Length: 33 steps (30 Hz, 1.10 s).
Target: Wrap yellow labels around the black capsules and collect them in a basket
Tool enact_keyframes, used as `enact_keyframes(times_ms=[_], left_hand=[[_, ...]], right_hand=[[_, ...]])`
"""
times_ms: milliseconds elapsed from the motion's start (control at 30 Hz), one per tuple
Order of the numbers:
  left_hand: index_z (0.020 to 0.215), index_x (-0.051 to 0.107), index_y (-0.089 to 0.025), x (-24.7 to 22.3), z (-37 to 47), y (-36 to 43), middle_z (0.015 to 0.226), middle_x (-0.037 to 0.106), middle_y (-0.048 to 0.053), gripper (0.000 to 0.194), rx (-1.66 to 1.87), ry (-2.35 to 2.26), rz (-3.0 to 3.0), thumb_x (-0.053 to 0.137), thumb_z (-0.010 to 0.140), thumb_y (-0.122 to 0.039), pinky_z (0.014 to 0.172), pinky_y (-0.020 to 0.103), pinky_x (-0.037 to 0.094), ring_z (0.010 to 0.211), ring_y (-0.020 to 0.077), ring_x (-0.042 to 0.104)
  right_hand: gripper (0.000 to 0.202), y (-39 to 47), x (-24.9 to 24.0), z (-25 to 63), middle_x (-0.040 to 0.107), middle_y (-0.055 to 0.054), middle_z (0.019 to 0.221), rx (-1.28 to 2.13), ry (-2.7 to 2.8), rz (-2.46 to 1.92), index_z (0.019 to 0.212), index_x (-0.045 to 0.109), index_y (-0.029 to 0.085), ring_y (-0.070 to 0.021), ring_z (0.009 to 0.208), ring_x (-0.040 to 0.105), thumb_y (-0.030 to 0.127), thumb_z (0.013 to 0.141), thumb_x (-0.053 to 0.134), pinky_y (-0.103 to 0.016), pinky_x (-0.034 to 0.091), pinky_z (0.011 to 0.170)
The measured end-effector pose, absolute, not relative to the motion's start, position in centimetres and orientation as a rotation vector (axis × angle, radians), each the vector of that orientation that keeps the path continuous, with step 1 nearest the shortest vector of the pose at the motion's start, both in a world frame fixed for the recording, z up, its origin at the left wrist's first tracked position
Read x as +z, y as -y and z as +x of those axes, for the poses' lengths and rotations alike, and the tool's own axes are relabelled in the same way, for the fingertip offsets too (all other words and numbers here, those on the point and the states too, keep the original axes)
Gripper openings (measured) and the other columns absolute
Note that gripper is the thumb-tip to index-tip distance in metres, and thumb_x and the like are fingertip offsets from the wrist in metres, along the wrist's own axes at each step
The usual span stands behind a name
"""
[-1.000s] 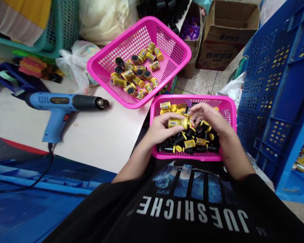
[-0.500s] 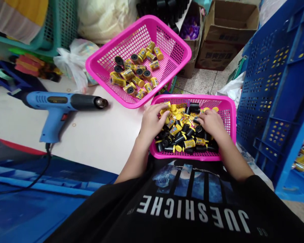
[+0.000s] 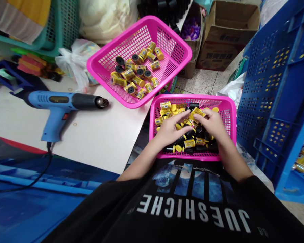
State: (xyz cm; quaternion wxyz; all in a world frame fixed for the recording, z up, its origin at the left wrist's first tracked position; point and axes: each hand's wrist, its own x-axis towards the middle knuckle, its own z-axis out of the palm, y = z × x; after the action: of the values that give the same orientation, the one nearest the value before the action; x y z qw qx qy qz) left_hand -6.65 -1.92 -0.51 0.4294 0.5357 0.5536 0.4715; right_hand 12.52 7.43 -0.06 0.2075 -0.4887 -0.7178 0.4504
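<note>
A pink basket (image 3: 230, 128) rests by my lap, filled with yellow wrappers, yellow caps and black cylinders. Over its middle is my left hand (image 3: 171, 130), thumb and fingers apart, with nothing between them. My right hand (image 3: 212, 123) pinches a yellow wrapper (image 3: 196, 113) above the pile, close to my left fingertips. Beyond, tilted at the table's edge, a second pink basket (image 3: 101, 76) holds several yellow-wrapped cylinders (image 3: 128, 74), some showing black ends.
A blue heat gun (image 3: 52, 114) lies on the white table (image 3: 98, 135), its cord hanging off the front. Blue crates (image 3: 266, 84) stand at the right. Cardboard boxes (image 3: 212, 54), a white plastic bag (image 3: 77, 60) and green baskets (image 3: 66, 27) are further back.
My left hand has moved right from the basket's left side towards its middle. My right hand has taken up a yellow wrapper from the pile.
</note>
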Motion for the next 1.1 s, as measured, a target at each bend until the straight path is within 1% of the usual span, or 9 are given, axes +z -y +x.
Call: enact_keyframes(times_ms=[67, 233, 333, 433, 567, 700, 800, 933, 1100], left_hand=[[0.136, 0.067, -0.024, -0.5, -5.4, 1.8, 0.136, 0.071, 0.009, 0.064, 1.252, -1.316, 1.132, 0.085, 0.076, -0.037, 0.103, 0.038, 0.057, 0.118, 0.0253, 0.072], [0.109, 0.073, -0.018, -0.2, -5.1, 1.2, 0.098, 0.08, 0.005, 0.038, 1.364, -1.304, 0.587, 0.08, 0.081, -0.044, 0.081, 0.028, 0.062, 0.083, 0.0158, 0.077], [0.104, 0.069, -0.019, 0.1, -5.4, 1.1, 0.096, 0.079, 0.002, 0.043, 1.317, -1.209, 0.412, 0.085, 0.074, -0.045, 0.071, 0.022, 0.061, 0.076, 0.0122, 0.075], [0.106, 0.062, -0.02, 0.2, -5.2, 1.3, 0.093, 0.078, 0.001, 0.05, 1.287, -1.163, 0.385, 0.088, 0.072, -0.046, 0.072, 0.023, 0.061, 0.077, 0.0123, 0.075], [0.103, 0.06, -0.019, 0.0, -5.4, 1.2, 0.086, 0.073, -0.001, 0.052, 1.362, -1.242, 0.567, 0.091, 0.068, -0.042, 0.072, 0.022, 0.058, 0.078, 0.0117, 0.073], [0.118, 0.063, -0.022, -0.1, -6.6, 0.8, 0.076, 0.069, -0.005, 0.063, 1.432, -1.246, 0.684, 0.094, 0.064, -0.031, 0.064, 0.02, 0.054, 0.067, 0.0097, 0.068], [0.109, 0.07, -0.021, 0.0, -7.4, 0.6, 0.062, 0.064, -0.006, 0.044, 1.429, -1.331, 0.702, 0.089, 0.071, -0.035, 0.052, 0.02, 0.048, 0.052, 0.0089, 0.06], [0.09, 0.079, -0.018, 0.0, -7.8, 0.7, 0.072, 0.074, 0.001, 0.03, 1.439, -1.433, 0.698, 0.087, 0.072, -0.04, 0.056, 0.025, 0.053, 0.055, 0.011, 0.063], [0.095, 0.083, -0.019, -0.4, -7.7, 0.8, 0.091, 0.081, 0.005, 0.034, 1.412, -1.439, 0.621, 0.087, 0.072, -0.043, 0.064, 0.029, 0.058, 0.064, 0.0138, 0.068]], right_hand=[[0.063, -6.5, 1.1, 11.7, 0.06, -0.002, 0.079, 1.39, 2.032, -1.138, 0.076, 0.064, 0.021, -0.0185, 0.076, 0.055, 0.079, 0.092, 0.044, -0.034, 0.043, 0.073], [0.086, -6.3, 1.2, 11.4, 0.064, -0.005, 0.088, 1.551, 1.82, -1.062, 0.086, 0.074, 0.023, -0.019, 0.082, 0.059, 0.081, 0.095, 0.011, -0.035, 0.047, 0.076], [0.064, -7.0, 0.7, 10.9, 0.067, -0.004, 0.091, 1.562, 1.697, -1.157, 0.099, 0.074, 0.024, -0.0193, 0.086, 0.062, 0.078, 0.094, 0.04, -0.034, 0.049, 0.079], [0.04, -7.3, 0.5, 10.0, 0.066, -0.003, 0.092, 1.521, 1.8, -1.1, 0.088, 0.071, 0.022, -0.0198, 0.091, 0.062, 0.062, 0.086, 0.069, -0.035, 0.048, 0.084], [0.034, -7.1, 0.8, 9.3, 0.061, 0.0, 0.077, 1.417, 1.889, -1.101, 0.071, 0.064, 0.021, -0.017, 0.078, 0.057, 0.05, 0.088, 0.069, -0.034, 0.045, 0.079], [0.048, -7.6, 1.6, 9.8, 0.062, -0.001, 0.073, 1.428, 1.992, -1.091, 0.065, 0.062, 0.02, -0.0162, 0.074, 0.058, 0.061, 0.091, 0.062, -0.032, 0.045, 0.076], [0.051, -8.7, 1.7, 11.1, 0.068, -0.003, 0.08, 1.265, 1.993, -1.248, 0.075, 0.065, 0.021, -0.018, 0.078, 0.062, 0.059, 0.101, 0.042, -0.032, 0.045, 0.076], [0.019, -9.8, -0.2, 12.8, 0.07, -0.006, 0.083, 0.873, 2.453, -1.605, 0.085, 0.063, 0.022, -0.0233, 0.079, 0.063, 0.039, 0.086, 0.072, -0.034, 0.044, 0.072], [0.038, -9.7, -3.1, 13.3, 0.071, -0.009, 0.094, 0.865, 2.72, -1.768, 0.11, 0.06, 0.021, -0.027, 0.083, 0.066, 0.033, 0.078, 0.077, -0.034, 0.045, 0.07]])
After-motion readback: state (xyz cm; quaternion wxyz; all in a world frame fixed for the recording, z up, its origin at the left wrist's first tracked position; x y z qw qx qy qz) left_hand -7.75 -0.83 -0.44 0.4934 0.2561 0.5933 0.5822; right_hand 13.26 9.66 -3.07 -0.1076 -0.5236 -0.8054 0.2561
